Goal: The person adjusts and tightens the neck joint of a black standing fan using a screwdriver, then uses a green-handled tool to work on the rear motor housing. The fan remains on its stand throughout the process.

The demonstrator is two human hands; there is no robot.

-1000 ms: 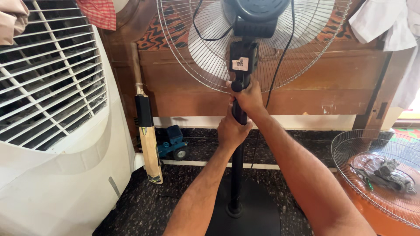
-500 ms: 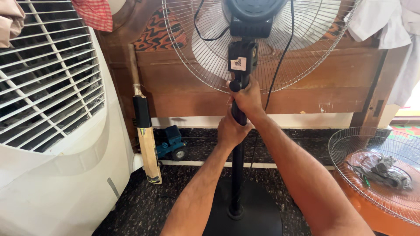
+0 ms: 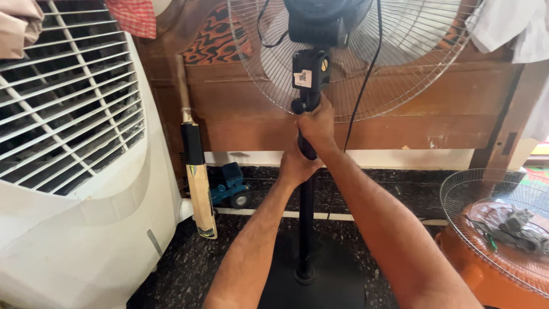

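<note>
A black pedestal fan stands in front of me, its pole (image 3: 306, 229) rising from a dark base (image 3: 320, 283) to the motor housing (image 3: 320, 23) and the wire guard (image 3: 400, 57). My right hand (image 3: 316, 127) is wrapped around the pole just under the neck joint (image 3: 309, 71). My left hand (image 3: 294, 166) grips the pole directly below it. A black cord (image 3: 360, 97) hangs down behind the guard.
A large white air cooler (image 3: 74, 189) fills the left side. A small cricket bat (image 3: 197, 183) leans on the wooden bed frame (image 3: 412, 109), with a blue toy vehicle (image 3: 229, 184) beside it. A loose wire fan guard (image 3: 497, 229) lies on an orange stool at right.
The view has drifted slightly; both hands stay on the pole in much the same grip.
</note>
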